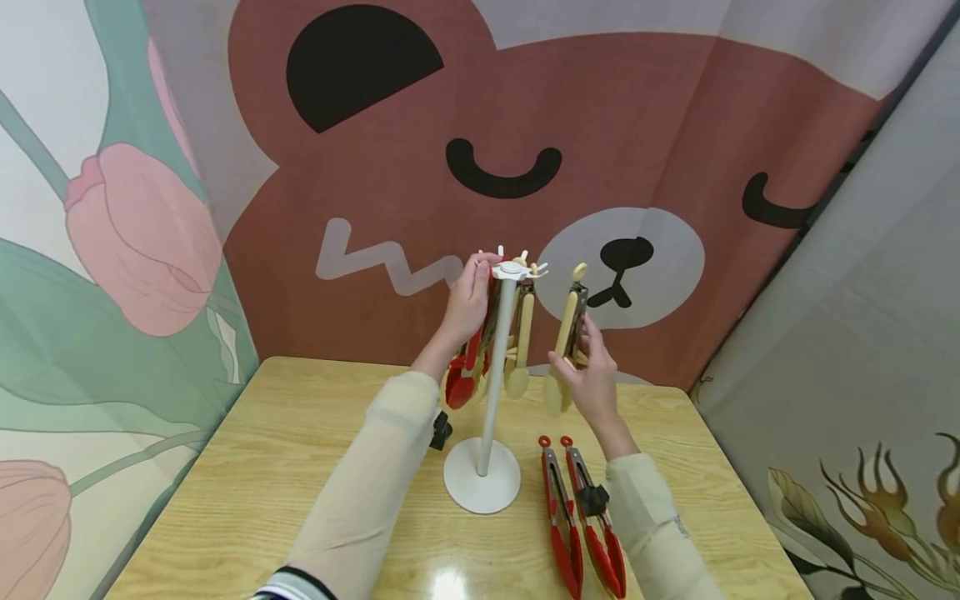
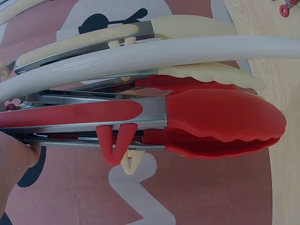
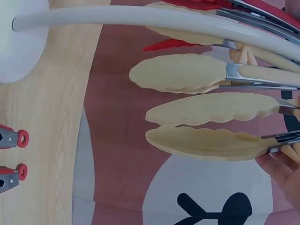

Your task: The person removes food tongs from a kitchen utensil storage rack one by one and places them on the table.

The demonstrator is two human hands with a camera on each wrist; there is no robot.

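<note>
A white stand (image 1: 497,375) with a round base and hooks at its top stands on the table. My left hand (image 1: 468,296) is at the stand's top and grips the upper end of hanging red-tipped tongs (image 2: 225,115). To the right of the stand, my right hand (image 1: 592,375) holds cream tongs (image 1: 566,333) by the handles, ring up and tips down; in the right wrist view their two scalloped tips (image 3: 211,108) stand slightly apart. Other cream tongs (image 1: 525,325) hang from a hook between the pole and the held ones. More tongs hang partly hidden behind the pole.
Two red tongs, one at the left (image 1: 561,533) and one at the right (image 1: 603,554), lie side by side on the wooden table (image 1: 300,500), right of the base. A curtain with a bear print (image 1: 360,183) hangs behind the table.
</note>
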